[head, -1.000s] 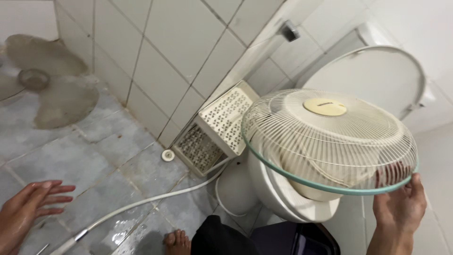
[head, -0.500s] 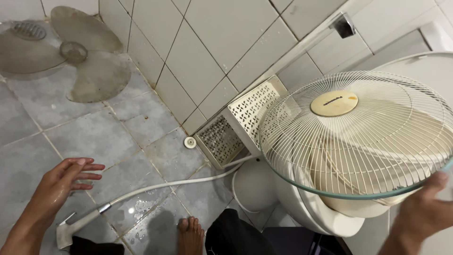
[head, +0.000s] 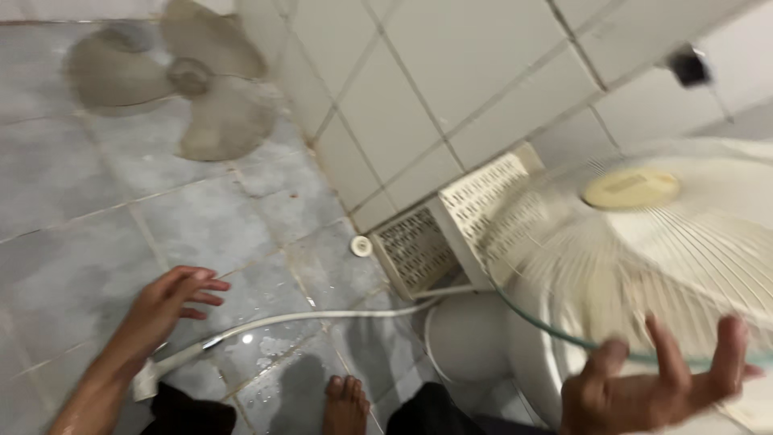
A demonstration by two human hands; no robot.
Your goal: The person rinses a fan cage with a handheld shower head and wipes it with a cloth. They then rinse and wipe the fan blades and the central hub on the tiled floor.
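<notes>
My left hand [head: 169,302] hovers open over the wet grey floor, fingers apart, just above the white spray head [head: 149,379] of a hose [head: 322,318]. My right hand [head: 652,387] is at the lower right, fingers spread against the green rim of a round white wire fan grille [head: 644,242] with a yellow centre cap [head: 630,188]. The grille is blurred and lies over a white toilet bowl [head: 475,338]. The fingers do not curl around the rim.
A dusty three-blade fan propeller [head: 177,80] lies on the floor tiles at the far left. A white perforated plastic cover [head: 451,234] leans at the foot of the tiled wall, beside a small round drain cap [head: 361,246]. My bare foot [head: 346,407] is at the bottom.
The view has swung left and down. My left hand moved closer to the spray head. My right hand's fingers have spread apart at the grille rim.
</notes>
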